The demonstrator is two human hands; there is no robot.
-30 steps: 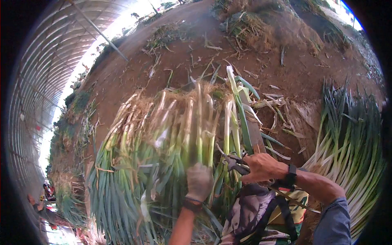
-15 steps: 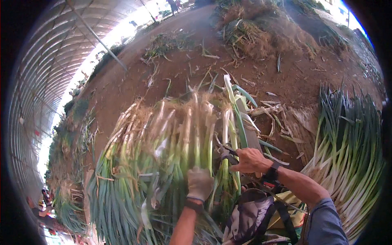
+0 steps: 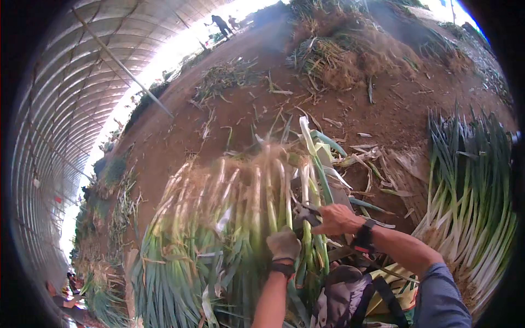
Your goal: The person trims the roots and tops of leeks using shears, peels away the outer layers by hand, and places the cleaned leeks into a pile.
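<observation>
A thick row of long green onions (image 3: pixel 256 202) lies before me, roots away from me and leaves toward me. My left hand (image 3: pixel 284 244), in a pale work glove, is closed over stalks near the right part of the row; its fingertips are hidden beneath it. Just right of it, my bare right hand (image 3: pixel 340 220) is closed around a small dark hand tool (image 3: pixel 309 213), whose exact kind is unclear. The tool is over the rightmost stalks. A peeled-looking stalk (image 3: pixel 308 134) leans with its pale end above the row.
More green onions (image 3: pixel 470 186) are piled at the right. Stripped leaves (image 3: pixel 363 158) litter the brown soil (image 3: pixel 180 136). Heaps of onions (image 3: pixel 350 54) stand farther back. A metal pole (image 3: pixel 123 64) slants under the arched roof at left. People are visible in the distance.
My gloved left hand has shifted slightly right along the row, closer to my right hand. My right hand still grips the tool. The whole view has turned a little.
</observation>
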